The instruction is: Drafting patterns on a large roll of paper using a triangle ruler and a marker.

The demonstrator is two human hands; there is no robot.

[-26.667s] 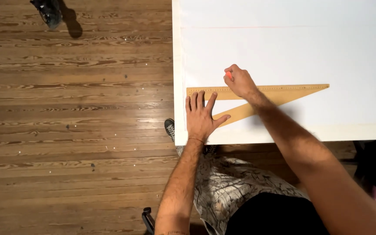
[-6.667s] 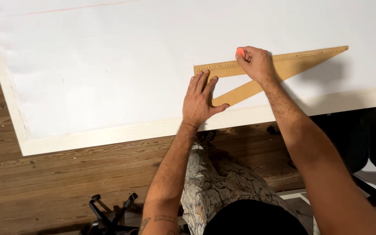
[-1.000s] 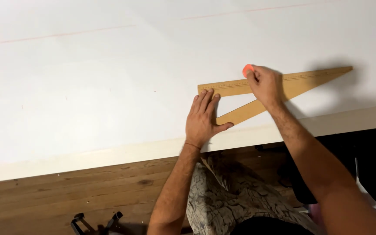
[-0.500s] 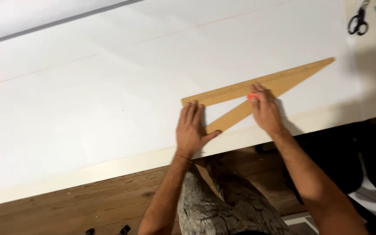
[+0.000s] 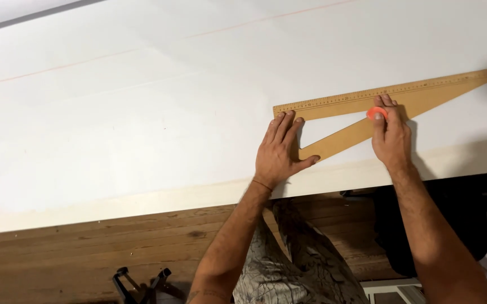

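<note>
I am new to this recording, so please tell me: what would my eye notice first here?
A long wooden set square lies on a large white sheet, right of centre. The left hand presses flat on its short end. The right hand rests on its lower bar with a small orange object in the fingers.

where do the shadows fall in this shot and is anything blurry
Head view: light comes from the left, so the left hand and right hand cast soft shadows rightward onto the wooden triangular ruler and large white paper sheet; the sheet's right edge darkens; focus stays fairly sharp, with no strong glare.
</note>
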